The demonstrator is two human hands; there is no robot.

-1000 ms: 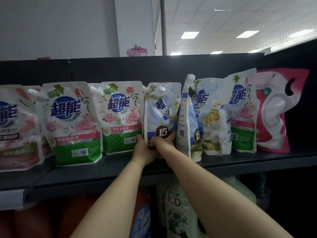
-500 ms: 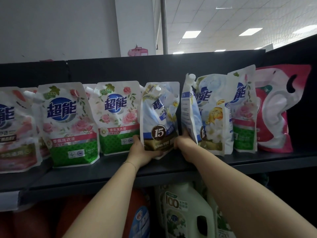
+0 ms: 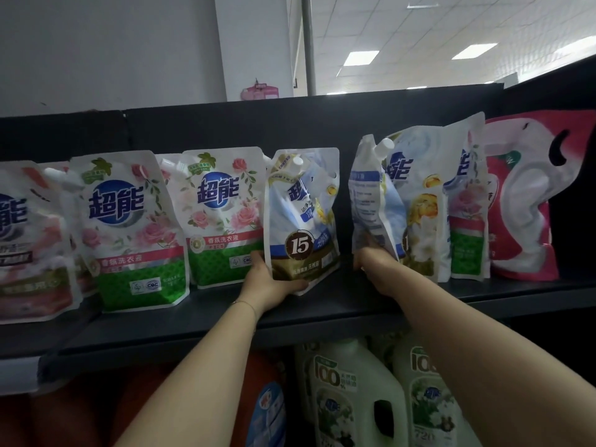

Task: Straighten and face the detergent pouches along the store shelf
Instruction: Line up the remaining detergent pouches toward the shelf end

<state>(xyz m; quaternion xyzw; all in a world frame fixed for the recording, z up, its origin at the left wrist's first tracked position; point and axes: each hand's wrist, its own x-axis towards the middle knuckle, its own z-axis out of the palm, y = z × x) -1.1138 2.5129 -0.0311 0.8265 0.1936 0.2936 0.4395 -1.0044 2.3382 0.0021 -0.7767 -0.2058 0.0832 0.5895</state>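
Holding left hand (image 3: 269, 287): fingers curled round the bottom left corner of the "15" pouch (image 3: 303, 217).
"15" pouch: stands on the dark shelf (image 3: 322, 312), front facing out.
Right hand (image 3: 374, 266): grips the bottom of the turned pouch (image 3: 371, 201); most fingers hidden behind it.
Turned pouch: side-on, leaning on the yellow-flower pouch (image 3: 419, 204).
Gap: dark space between the two held pouches.
Rose pouches (image 3: 222, 217): just left of the "15" pouch.
Green jugs (image 3: 351, 398): under the shelf.

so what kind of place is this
Most likely a shop's laundry aisle: a dark shelf lined with branded detergent pouches, big detergent jugs on the tier below, and panel lights in a tiled ceiling.
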